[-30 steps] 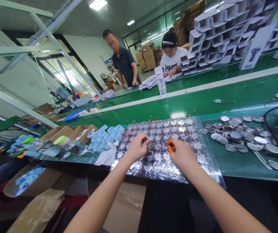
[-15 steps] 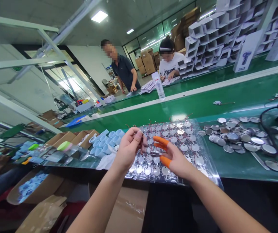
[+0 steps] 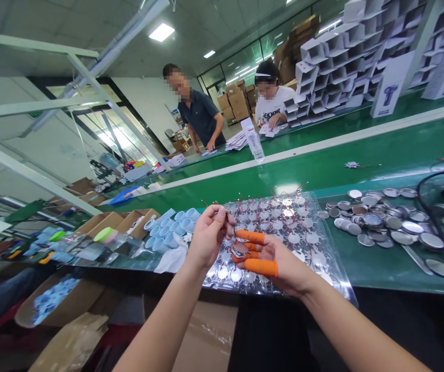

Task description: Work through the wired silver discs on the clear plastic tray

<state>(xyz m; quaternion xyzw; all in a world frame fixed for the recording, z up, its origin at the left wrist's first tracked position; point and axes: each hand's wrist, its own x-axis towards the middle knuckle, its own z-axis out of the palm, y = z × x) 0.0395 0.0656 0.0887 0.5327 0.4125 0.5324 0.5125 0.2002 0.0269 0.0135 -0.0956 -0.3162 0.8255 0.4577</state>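
Note:
Above a clear plastic tray (image 3: 340,268), my two hands meet in front of me. My right hand (image 3: 279,263), with orange finger cots, pinches a small silvery round part (image 3: 240,250) between its thumb and fingers. Close by on the left, my left hand (image 3: 211,235) has its fingertips closed together; what they hold is too small to make out, possibly a thin wire. Rows of round white-and-silver pieces (image 3: 277,225) with thin red and dark wires fill the tray below.
Loose metal discs (image 3: 372,219) lie to the right beside a black cable (image 3: 419,188). Light-blue plastic tubes (image 3: 171,227) and a white cloth (image 3: 172,258) are on the left. Beyond the rail stand a bottle (image 3: 256,144), stacked white boxes (image 3: 330,67) and two people.
My right hand has moved left towards my left hand. Its fingers, spread around the small part before, have closed in on it. My left hand has stayed nearly in place.

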